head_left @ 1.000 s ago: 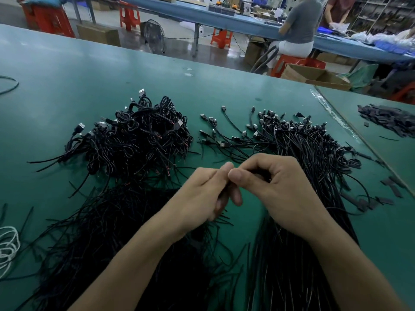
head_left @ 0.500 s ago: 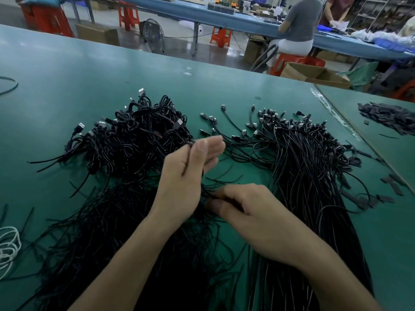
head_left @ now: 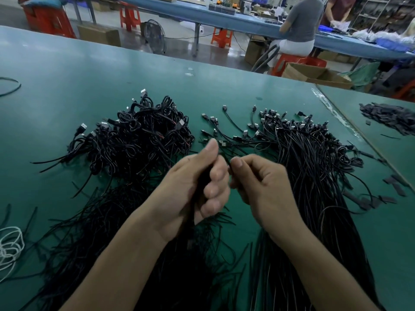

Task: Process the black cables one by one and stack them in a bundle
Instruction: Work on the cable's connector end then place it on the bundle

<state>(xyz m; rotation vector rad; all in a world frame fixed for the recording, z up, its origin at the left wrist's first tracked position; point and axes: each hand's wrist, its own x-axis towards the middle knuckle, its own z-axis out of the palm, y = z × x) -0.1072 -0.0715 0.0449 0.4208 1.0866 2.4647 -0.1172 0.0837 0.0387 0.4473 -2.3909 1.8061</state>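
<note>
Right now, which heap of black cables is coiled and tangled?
The far-left heap of black looped cables; the right heap and near heap lie in straighter strands.

Black cables were seen in a tangled pile [head_left: 139, 142] on the left and a straighter bundle [head_left: 314, 176] on the right, plugs pointed away; one cable [head_left: 200, 187] was gripped in the left hand [head_left: 184, 194]

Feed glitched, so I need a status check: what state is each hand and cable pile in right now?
left hand: gripping a black cable in its fist.
right hand: fingers curled, pinching that cable's upper end.
left cable pile: tangled in loops.
right cable pile: lying straight, plugs at the far end.
white cord: loosely coiled, untouched.
</note>
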